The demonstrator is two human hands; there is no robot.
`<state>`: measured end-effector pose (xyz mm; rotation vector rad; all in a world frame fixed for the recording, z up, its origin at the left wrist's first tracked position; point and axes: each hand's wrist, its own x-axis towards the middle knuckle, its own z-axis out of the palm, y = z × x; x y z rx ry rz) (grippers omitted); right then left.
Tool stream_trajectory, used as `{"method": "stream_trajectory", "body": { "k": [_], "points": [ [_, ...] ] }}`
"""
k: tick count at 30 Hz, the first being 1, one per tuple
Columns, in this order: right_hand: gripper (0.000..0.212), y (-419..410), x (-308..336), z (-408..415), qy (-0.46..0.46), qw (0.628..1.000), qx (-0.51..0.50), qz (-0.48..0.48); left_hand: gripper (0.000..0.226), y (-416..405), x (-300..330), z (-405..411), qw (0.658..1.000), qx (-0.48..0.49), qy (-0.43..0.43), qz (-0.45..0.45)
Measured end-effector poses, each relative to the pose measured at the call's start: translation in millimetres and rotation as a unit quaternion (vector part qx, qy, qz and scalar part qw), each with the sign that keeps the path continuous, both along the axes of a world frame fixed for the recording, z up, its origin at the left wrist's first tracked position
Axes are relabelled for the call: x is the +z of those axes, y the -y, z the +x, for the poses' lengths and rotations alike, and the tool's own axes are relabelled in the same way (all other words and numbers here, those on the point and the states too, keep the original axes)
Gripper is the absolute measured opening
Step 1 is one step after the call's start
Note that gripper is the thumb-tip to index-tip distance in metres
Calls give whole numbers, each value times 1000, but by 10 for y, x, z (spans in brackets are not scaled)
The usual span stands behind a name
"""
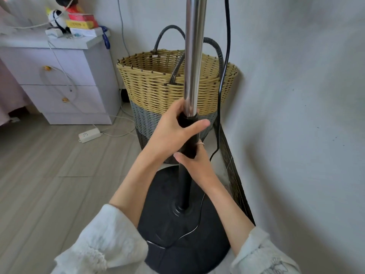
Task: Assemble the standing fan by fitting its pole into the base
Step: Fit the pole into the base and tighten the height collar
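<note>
Wood-look floor (59, 171) lies open left of the round black base (177, 242), whose right edge nearly meets the wall (296, 115). Pole (194, 56) stands upright in the base's centre socket. Left hand (173, 131) wraps the black collar (187, 133); right hand (194, 161) grips just below. Woven basket (167, 86) crowds behind the base.

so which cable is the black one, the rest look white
The cable hanging down the wall right of the pole, behind the basket. The ones by the drawers and power strip are white.
</note>
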<state>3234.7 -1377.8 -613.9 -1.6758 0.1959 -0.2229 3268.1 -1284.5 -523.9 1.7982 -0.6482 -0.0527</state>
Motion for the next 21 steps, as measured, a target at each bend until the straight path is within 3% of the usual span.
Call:
{"method": "stream_trajectory", "body": {
  "k": [3,6,9,12,16,19,21],
  "points": [
    [59,104,85,-58,17,999,22,22,54,-26,-19,83,999,40,5,20],
    [66,254,182,-100,10,997,50,53,44,-257,-20,164,994,84,51,45],
    [65,309,335,-93,26,992,50,112,29,-436,-20,201,992,118,40,8],
    [49,242,461,-84,38,994,30,94,20,-399,-76,178,996,84,-9,-34],
    [29,199,554,-136,62,996,-57,18,43,-352,-223,188,995,15,-90,43],
    [26,237,618,-177,71,992,-100,-32,39,-336,-421,100,981,-103,-138,84],
    [31,252,639,-170,54,996,-66,-36,35,-275,-553,8,980,-119,-145,67]
  ]
}}
